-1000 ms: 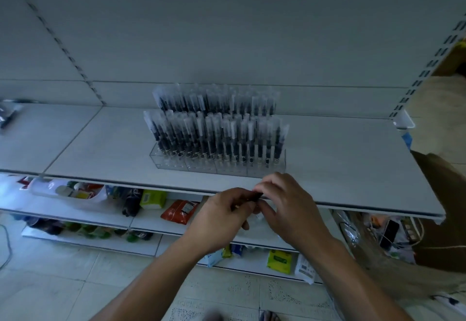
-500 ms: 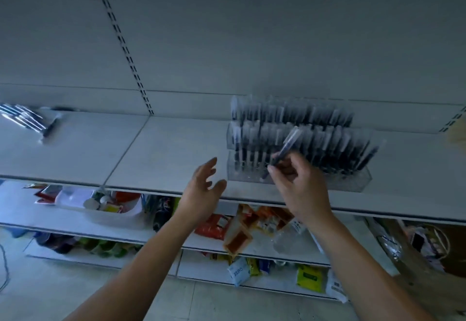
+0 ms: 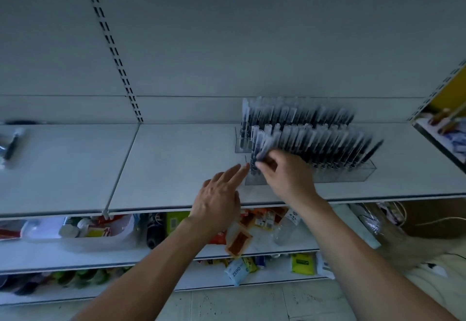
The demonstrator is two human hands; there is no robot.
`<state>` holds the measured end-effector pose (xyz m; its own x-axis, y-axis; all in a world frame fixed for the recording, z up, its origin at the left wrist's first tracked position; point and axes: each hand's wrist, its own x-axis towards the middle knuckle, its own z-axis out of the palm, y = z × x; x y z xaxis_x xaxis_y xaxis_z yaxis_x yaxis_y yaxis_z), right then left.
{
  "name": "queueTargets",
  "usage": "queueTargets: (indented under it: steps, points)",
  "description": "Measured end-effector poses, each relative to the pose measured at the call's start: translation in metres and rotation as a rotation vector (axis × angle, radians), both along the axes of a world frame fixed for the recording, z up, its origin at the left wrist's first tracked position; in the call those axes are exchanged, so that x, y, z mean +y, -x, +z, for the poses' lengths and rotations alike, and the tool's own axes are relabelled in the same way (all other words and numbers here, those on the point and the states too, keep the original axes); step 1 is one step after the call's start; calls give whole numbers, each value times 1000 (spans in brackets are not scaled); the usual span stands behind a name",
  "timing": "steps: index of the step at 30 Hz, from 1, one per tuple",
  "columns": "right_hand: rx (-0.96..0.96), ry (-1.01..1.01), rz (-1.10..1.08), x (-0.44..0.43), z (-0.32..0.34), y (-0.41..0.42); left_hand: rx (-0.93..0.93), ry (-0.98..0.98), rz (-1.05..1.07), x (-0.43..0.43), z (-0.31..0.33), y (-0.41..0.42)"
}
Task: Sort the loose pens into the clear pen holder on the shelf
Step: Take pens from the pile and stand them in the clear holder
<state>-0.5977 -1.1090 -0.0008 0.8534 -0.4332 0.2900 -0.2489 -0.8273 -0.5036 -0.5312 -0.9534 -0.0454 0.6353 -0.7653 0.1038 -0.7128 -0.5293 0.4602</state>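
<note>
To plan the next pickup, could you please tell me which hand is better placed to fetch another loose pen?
Probably left: the left hand is open, empty and nearer the loose pens at far left; the right hand pinches a pen at the holder.

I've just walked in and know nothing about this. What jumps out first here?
Packed rows of dark pens stand in a clear holder right of centre on the pale shelf. At the front row's left end the right hand pinches one tilted pen, while the open left hand reaches toward the holder. A few blurred loose pens lie at the shelf's far left edge.
</note>
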Motion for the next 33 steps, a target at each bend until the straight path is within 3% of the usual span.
queueTargets:
  steps: [4, 9, 13, 17, 21, 25, 27, 29, 33]
  points:
    - [66, 45, -104, 10, 0, -7, 34, -6, -25, 2, 0, -3]
    - [94, -102, -128, 9, 8, -7, 77, 4, -36, 1, 1, -5]
    - [196, -25, -112, 9, 3, -10, 94, 8, -31, 2, 2, -2]
    - [180, -21, -97, 7, -4, -10, 110, -41, -20, 1, 4, 0]
    - [56, -30, -67, 12, -15, -2, 151, -122, 26, 7, 10, 5]
    - [-242, -245, -161, 45, -32, 24, 117, -114, 129, 53, 6, 9]
    - [-248, -288, -95, 71, -41, 22, 119, -98, 203, 90, 5, 9]
    - [-113, -303, 81, 101, -47, 3, 84, -68, 294, 129, 5, 2]
    - [35, -179, 302, 165, -41, -56, 47, -57, 431, 213, 1, -27]
